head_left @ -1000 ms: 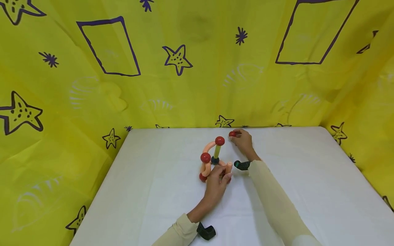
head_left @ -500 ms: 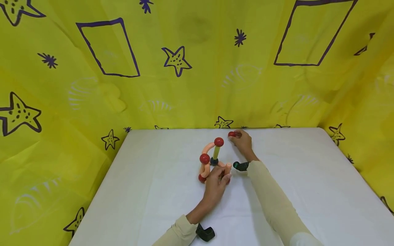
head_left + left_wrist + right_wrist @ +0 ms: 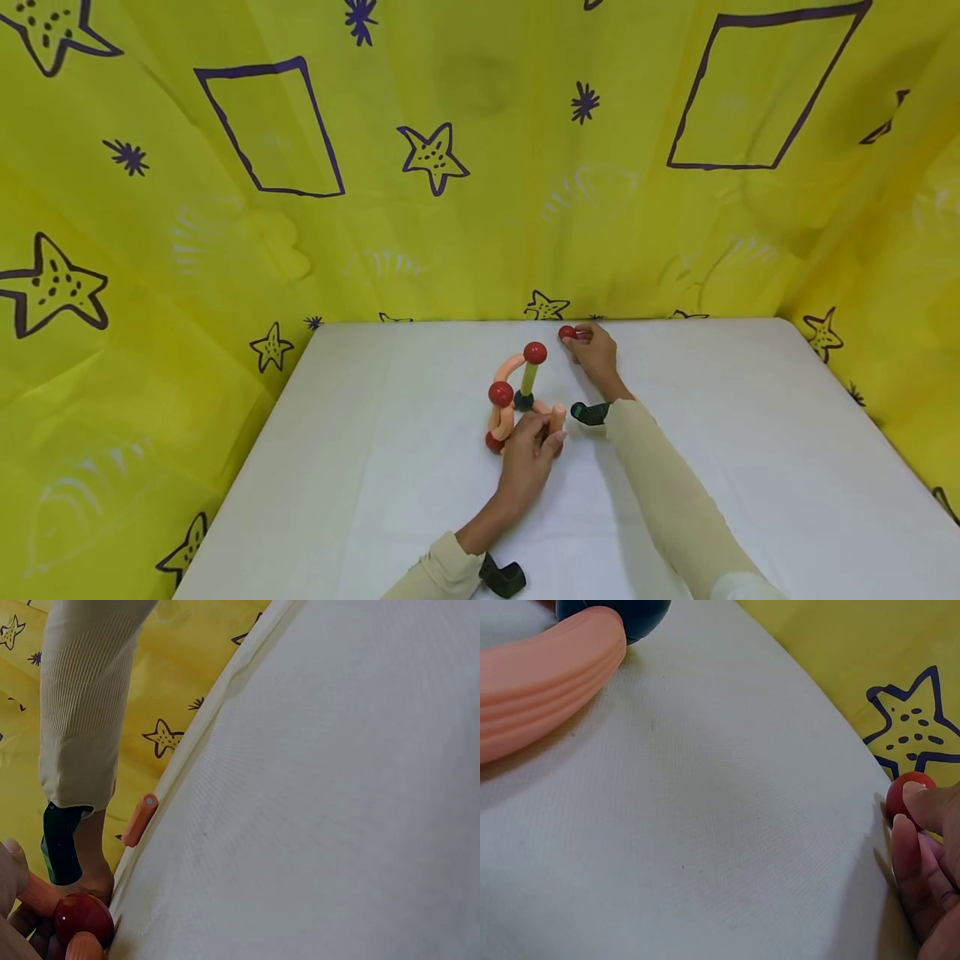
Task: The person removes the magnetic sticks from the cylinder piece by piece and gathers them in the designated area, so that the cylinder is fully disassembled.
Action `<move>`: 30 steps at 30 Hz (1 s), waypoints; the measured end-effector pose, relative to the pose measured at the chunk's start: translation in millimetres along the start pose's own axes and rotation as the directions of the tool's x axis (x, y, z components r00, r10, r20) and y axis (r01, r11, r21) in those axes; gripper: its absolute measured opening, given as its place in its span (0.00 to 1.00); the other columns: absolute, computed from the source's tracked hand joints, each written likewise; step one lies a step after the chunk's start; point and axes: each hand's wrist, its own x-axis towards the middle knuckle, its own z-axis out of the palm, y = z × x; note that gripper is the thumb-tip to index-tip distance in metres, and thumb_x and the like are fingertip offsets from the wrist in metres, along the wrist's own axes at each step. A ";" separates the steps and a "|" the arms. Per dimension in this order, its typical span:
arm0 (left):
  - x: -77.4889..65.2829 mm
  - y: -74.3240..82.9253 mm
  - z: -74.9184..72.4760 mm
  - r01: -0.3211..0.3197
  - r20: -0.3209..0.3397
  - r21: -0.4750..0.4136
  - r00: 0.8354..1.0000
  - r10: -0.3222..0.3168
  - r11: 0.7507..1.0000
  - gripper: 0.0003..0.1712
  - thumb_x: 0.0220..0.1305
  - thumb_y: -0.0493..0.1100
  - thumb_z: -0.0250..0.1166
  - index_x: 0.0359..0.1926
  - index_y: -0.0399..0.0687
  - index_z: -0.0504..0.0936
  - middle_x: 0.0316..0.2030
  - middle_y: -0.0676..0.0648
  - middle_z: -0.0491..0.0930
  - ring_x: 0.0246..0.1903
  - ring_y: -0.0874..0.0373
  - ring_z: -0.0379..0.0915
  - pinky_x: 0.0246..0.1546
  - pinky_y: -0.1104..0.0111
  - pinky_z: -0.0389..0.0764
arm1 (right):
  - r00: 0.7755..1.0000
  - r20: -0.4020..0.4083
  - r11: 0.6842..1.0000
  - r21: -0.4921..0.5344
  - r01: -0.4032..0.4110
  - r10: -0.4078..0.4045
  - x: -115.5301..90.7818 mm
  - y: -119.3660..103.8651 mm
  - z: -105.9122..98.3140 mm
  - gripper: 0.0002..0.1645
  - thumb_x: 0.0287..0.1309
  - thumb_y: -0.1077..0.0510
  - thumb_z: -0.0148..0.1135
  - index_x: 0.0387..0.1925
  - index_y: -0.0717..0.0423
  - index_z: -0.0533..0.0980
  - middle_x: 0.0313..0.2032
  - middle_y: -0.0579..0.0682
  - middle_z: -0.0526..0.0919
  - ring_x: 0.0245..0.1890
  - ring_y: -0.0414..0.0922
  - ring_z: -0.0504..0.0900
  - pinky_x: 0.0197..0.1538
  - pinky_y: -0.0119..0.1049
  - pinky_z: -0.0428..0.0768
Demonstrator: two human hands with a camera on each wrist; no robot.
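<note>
A ball-and-rod construction toy (image 3: 501,394) stands mid-table, built of red balls, a dark ball (image 3: 523,401), curved peach rods and an upright yellow-green rod (image 3: 529,379). With curled fingers my left hand (image 3: 522,467) grips its near right corner, beside a short upright peach rod (image 3: 558,417). The fingers hide part of that corner. In the left wrist view a red ball (image 3: 82,919) is close to the fingers. By the table's far edge, my right hand (image 3: 597,354) pinches a separate red ball (image 3: 910,796) between thumb and fingers, apart from the toy.
The white-covered table (image 3: 337,500) ends at a yellow curtain (image 3: 480,225) printed with stars. A short peach rod (image 3: 140,820) appears near the cloth's edge in the left wrist view. Both wrists wear dark straps (image 3: 590,413).
The head view has shifted slightly, so everything sits a little lower. Both hands keep the same holds, with no clear movement of the toy or the separate red ball.
</note>
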 end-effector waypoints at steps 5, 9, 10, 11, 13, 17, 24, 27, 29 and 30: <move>-0.8 -1.8 1.9 -0.029 -0.015 0.003 0.999 0.029 1.000 0.09 0.66 0.44 0.64 0.43 0.45 0.81 0.35 0.49 0.74 0.36 0.66 0.68 0.32 0.78 0.70 | 1.000 -0.007 1.000 0.030 0.004 -0.004 -3.1 1.3 -1.6 0.25 0.61 0.56 0.66 0.56 0.62 0.72 0.50 0.61 0.78 0.38 0.47 0.78 0.28 0.23 0.78; -1.6 -3.3 2.4 -0.037 -0.017 0.002 0.999 0.037 0.999 0.10 0.66 0.45 0.63 0.44 0.45 0.82 0.35 0.49 0.75 0.36 0.67 0.68 0.32 0.78 0.71 | 1.000 -0.005 0.999 0.039 0.005 -0.005 -5.8 2.3 -3.5 0.25 0.61 0.56 0.65 0.56 0.62 0.72 0.50 0.61 0.78 0.33 0.43 0.78 0.28 0.23 0.78; -1.7 -3.7 2.4 -0.039 -0.018 0.000 0.999 0.039 0.999 0.10 0.67 0.45 0.63 0.44 0.44 0.82 0.35 0.49 0.75 0.36 0.67 0.68 0.31 0.78 0.71 | 1.000 0.000 0.999 0.047 0.002 -0.002 -6.4 2.5 -4.0 0.25 0.61 0.56 0.65 0.57 0.62 0.71 0.50 0.61 0.78 0.32 0.42 0.78 0.28 0.23 0.78; -1.8 -3.8 2.3 -0.039 -0.018 -0.002 0.999 0.039 0.999 0.10 0.67 0.45 0.63 0.44 0.44 0.81 0.36 0.49 0.75 0.36 0.67 0.68 0.31 0.78 0.71 | 1.000 0.004 0.999 0.048 0.001 -0.001 -7.1 2.5 -4.7 0.26 0.61 0.56 0.65 0.57 0.62 0.71 0.50 0.61 0.78 0.30 0.41 0.78 0.29 0.23 0.77; -1.7 -3.5 1.7 -0.042 -0.020 -0.001 0.999 0.042 0.999 0.09 0.67 0.45 0.63 0.43 0.45 0.81 0.36 0.49 0.75 0.36 0.67 0.68 0.31 0.78 0.71 | 1.000 0.008 0.998 0.059 0.004 -0.004 -8.1 2.2 -5.5 0.26 0.61 0.57 0.64 0.58 0.63 0.71 0.50 0.62 0.78 0.28 0.39 0.78 0.29 0.23 0.78; -1.3 -3.4 1.5 -0.061 -0.023 0.017 0.998 0.062 0.998 0.09 0.67 0.46 0.63 0.42 0.46 0.81 0.35 0.49 0.74 0.35 0.67 0.68 0.30 0.79 0.70 | 1.000 0.005 0.997 0.077 0.004 -0.005 -9.4 1.3 -6.9 0.26 0.61 0.59 0.64 0.58 0.63 0.71 0.51 0.63 0.78 0.29 0.38 0.78 0.29 0.23 0.79; -0.7 -1.0 1.6 -0.053 -0.013 0.019 0.999 0.053 0.998 0.10 0.67 0.46 0.63 0.45 0.45 0.81 0.37 0.49 0.76 0.37 0.66 0.69 0.31 0.79 0.70 | 1.000 -0.004 0.998 0.058 -0.018 0.019 -11.8 -2.9 -11.5 0.25 0.62 0.58 0.63 0.59 0.62 0.70 0.54 0.62 0.76 0.31 0.40 0.79 0.29 0.22 0.78; -0.7 0.1 0.9 -0.033 -0.009 0.017 0.999 0.034 0.999 0.11 0.67 0.46 0.62 0.46 0.45 0.81 0.38 0.49 0.76 0.38 0.65 0.70 0.32 0.78 0.71 | 0.999 -0.040 0.998 0.059 0.012 -0.009 -15.6 -8.0 -14.6 0.24 0.63 0.58 0.62 0.58 0.63 0.72 0.55 0.62 0.76 0.30 0.40 0.79 0.28 0.22 0.77; -1.3 0.5 0.9 -0.022 -0.005 0.014 1.000 0.022 1.000 0.12 0.67 0.46 0.62 0.47 0.46 0.80 0.39 0.49 0.76 0.39 0.65 0.70 0.34 0.78 0.72 | 0.996 -0.079 0.997 0.058 0.052 -0.048 -20.0 -12.8 -17.5 0.21 0.63 0.58 0.61 0.55 0.63 0.74 0.53 0.62 0.77 0.32 0.41 0.80 0.28 0.22 0.76; -1.7 0.4 1.0 -0.020 -0.005 0.012 1.000 0.020 1.000 0.12 0.67 0.46 0.62 0.47 0.46 0.80 0.39 0.49 0.76 0.39 0.64 0.70 0.34 0.78 0.72 | 0.993 -0.101 0.996 0.055 0.073 -0.067 -22.4 -15.2 -19.2 0.20 0.64 0.57 0.61 0.54 0.63 0.75 0.53 0.62 0.78 0.33 0.42 0.80 0.28 0.21 0.76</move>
